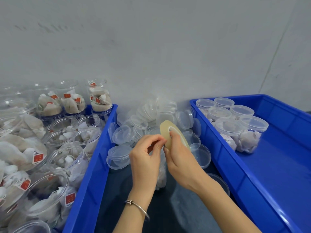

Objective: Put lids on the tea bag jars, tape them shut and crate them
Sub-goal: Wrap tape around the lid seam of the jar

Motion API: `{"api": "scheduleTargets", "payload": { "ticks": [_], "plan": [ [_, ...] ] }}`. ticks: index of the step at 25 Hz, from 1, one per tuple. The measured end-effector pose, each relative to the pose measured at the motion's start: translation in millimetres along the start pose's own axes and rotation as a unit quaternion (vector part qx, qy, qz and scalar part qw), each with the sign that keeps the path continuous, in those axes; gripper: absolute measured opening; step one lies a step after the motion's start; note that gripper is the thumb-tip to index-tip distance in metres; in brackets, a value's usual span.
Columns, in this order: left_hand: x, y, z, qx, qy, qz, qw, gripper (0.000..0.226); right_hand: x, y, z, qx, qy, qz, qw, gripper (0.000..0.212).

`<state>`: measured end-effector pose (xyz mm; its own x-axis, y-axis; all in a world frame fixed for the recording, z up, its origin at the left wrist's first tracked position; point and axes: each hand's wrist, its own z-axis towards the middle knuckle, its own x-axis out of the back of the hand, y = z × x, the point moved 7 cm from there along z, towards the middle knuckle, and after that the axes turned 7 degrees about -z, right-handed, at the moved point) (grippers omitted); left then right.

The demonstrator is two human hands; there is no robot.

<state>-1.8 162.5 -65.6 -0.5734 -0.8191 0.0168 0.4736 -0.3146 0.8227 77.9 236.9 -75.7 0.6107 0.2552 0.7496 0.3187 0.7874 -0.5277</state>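
Observation:
My right hand [180,157] grips a roll of clear tape [165,127], held upright at the middle of the view. My left hand [146,153] pinches at the tape's edge with thumb and fingertips. Under both hands stands a clear jar of tea bags [161,172], mostly hidden by them. A loose heap of clear lids [144,120] lies on the dark table behind the hands. The left blue crate [94,158] holds several open jars of tea bags [67,155]. The right blue crate [282,165] holds several lidded jars [242,130] in its far left corner.
A grey wall rises right behind the crates. Single lids lie close to my hands, one at the left [118,156] and one at the right [202,155]. A metal bangle [137,206] sits on my left wrist.

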Motion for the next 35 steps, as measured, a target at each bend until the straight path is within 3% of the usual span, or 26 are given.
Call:
{"api": "scheduleTargets", "payload": {
  "ticks": [2,6,7,12,18,25,31,35],
  "plan": [
    [-7.0,3.8,-4.6,-0.01,-0.026,0.026,0.999,0.013,2.3,1.6,0.3,-0.009,-0.001,0.0,1.0,0.039],
    [0.2,-5.3,-1.3,0.075,0.02,-0.078,0.994,0.027,8.2,-1.7,2.4,-0.003,0.021,-0.026,0.999,0.049],
    [1.8,-2.6,-0.2,0.062,0.023,-0.07,0.995,0.029,7.8,-2.8,3.3,-0.002,0.02,-0.032,0.999,0.047],
    [3.2,7.0,-5.9,0.02,0.054,-0.039,0.998,0.026,3.9,-6.4,6.8,-0.019,0.03,-0.001,0.999,0.016],
    [7.1,-0.5,-4.1,0.045,0.073,-0.066,0.994,0.021,0.1,-5.7,6.5,-0.002,0.013,-0.019,1.0,0.034],
    [-2.8,-7.3,2.8,0.075,-0.01,-0.019,0.997,0.007,1.8,-9.8,2.6,0.005,0.011,-0.01,1.0,0.032],
    [-7.5,7.4,4.0,0.004,-0.074,0.057,0.996,0.009,7.9,-7.7,4.2,0.006,0.014,-0.034,0.999,0.035],
    [-4.0,10.5,2.2,0.026,-0.068,-0.019,0.997,0.023,10.5,-5.8,3.7,-0.005,0.011,-0.024,1.0,0.037]
  ]
}}
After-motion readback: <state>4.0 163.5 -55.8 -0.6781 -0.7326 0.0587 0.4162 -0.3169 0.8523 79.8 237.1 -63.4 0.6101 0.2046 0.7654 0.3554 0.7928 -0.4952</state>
